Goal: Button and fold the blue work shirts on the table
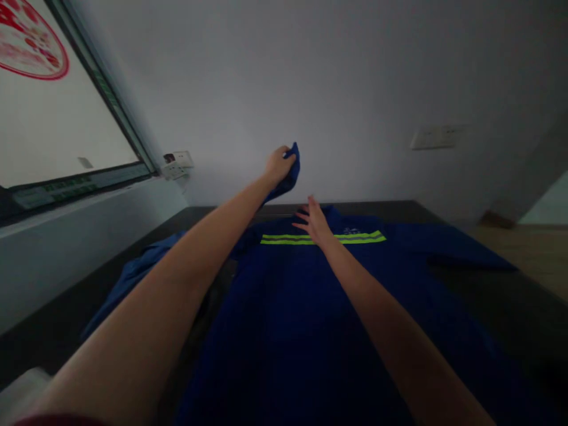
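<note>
A dark blue work jacket [288, 296] lies spread out on a dark table [394, 208], with a yellow-green reflective stripe [359, 238] across its chest. My left hand [279, 164] is raised in front of the wall and closed on a blue sleeve [290, 177] of the jacket, its end sticking up past my fingers. Lower and to the right, my right hand [314, 222] hovers over or touches the chest near the collar, fingers spread and holding nothing. Whether it touches the cloth I cannot tell. The other sleeve [465, 242] stretches out to the right.
More blue cloth [142, 266] lies on the table at the left, partly behind my left forearm. A grey wall [346, 106] with a socket plate [437, 137] rises behind the table. Further sockets [177, 163] sit near the window [66, 118] at left.
</note>
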### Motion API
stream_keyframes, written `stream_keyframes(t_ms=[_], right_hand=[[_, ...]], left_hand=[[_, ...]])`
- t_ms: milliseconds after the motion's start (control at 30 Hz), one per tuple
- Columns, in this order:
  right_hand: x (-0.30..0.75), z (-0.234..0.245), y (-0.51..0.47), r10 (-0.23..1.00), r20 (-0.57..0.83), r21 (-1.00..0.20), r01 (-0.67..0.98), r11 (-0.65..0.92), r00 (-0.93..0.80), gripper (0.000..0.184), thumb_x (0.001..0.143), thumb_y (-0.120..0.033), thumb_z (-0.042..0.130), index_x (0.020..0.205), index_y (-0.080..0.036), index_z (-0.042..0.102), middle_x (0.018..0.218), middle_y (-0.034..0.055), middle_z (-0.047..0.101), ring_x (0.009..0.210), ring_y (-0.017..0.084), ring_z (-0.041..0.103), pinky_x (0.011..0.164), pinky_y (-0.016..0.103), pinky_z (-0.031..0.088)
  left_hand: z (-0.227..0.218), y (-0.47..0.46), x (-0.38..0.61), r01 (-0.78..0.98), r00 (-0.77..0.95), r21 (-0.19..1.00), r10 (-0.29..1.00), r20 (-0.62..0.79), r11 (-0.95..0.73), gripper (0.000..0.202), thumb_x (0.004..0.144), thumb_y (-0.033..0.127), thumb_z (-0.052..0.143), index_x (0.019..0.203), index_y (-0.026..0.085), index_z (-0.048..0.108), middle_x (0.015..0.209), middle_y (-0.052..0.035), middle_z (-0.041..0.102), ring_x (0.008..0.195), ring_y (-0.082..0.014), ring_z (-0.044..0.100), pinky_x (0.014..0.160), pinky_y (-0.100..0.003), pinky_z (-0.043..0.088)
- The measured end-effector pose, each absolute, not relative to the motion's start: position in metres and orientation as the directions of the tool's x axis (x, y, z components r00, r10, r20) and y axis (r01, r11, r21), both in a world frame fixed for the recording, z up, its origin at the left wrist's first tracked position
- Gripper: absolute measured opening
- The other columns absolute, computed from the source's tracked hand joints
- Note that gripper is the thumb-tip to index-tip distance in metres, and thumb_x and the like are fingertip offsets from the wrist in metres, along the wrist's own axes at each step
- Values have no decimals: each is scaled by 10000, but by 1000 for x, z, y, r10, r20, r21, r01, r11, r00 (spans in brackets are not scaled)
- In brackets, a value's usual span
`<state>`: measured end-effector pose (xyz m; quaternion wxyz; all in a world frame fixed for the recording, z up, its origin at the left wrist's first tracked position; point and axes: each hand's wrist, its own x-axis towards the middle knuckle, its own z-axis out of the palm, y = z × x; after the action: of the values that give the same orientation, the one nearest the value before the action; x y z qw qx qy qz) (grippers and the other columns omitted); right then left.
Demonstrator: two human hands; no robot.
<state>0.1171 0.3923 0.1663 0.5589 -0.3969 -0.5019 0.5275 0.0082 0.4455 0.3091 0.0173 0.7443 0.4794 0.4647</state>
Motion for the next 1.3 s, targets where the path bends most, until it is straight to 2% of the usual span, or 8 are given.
stream_keyframes(t_ms=[133,300,467,600,667,867,1000,1300], right_hand=[[223,159,371,1000,1,-976,-216,-3,-17,756,871,-708,100,1278,-196,480,1063,139,661,970,244,635,795,393,534],[302,107,346,967,-196,-980,6,-199,163,366,870,-388,526,1174,-187,547,951,88,699,839,190,670,734,300,548],[321,81,344,937,-243,-953,116,-278,251,476,741,-130,603,1203,-206,520,923,60,707,735,176,670,647,312,553],[320,83,349,943,-220,-938,213,-275,249,466,679,-53,613,1136,-139,586,843,74,711,712,178,667,676,309,549],[321,89,352,942,-214,-926,254,-280,258,428,663,-48,624,1084,-121,622,779,78,709,694,199,666,677,344,551],[329,111,353,943,-86,-929,316,-192,321,425,662,-32,652,1079,-113,640,961,117,709,847,209,669,829,364,523],[328,110,344,957,-49,-956,264,-128,286,485,698,-75,663,1174,-133,590,1069,124,691,878,199,675,831,345,537],[337,81,322,965,-31,-897,420,-141,259,506,666,-181,725,1155,-177,594,1121,118,674,1010,247,644,884,370,525]], left_hand=[[214,372,123,671,497,407,784,372,-620,154,875,191,525,989,127,606,1038,-126,681,1006,-231,641,896,-366,496],[128,278,130,534,645,302,612,458,-790,541,851,315,543,1362,220,392,1403,-122,467,1296,-252,437,1081,-438,361],[106,277,13,791,406,209,749,524,-575,567,836,203,507,1372,324,365,1397,-48,460,1305,-237,405,1161,-472,183],[89,304,-77,975,-2,201,906,424,-92,641,767,214,603,1366,250,375,1406,-141,408,1296,-352,362,1052,-540,300],[79,314,-105,969,-106,247,934,340,20,615,764,249,613,1340,218,400,1368,-176,424,1270,-375,383,1001,-544,344],[62,330,-138,911,-84,412,967,239,-23,475,804,294,589,1262,220,487,1215,-114,555,1108,-243,561,945,-351,436],[53,332,-150,874,-179,484,957,227,49,468,887,428,463,1241,123,503,1141,-163,612,1048,-257,600,905,-347,458],[48,337,-161,847,-203,525,964,173,84,345,858,390,511,1102,177,629,1060,-106,687,976,-241,640,831,-307,479]])
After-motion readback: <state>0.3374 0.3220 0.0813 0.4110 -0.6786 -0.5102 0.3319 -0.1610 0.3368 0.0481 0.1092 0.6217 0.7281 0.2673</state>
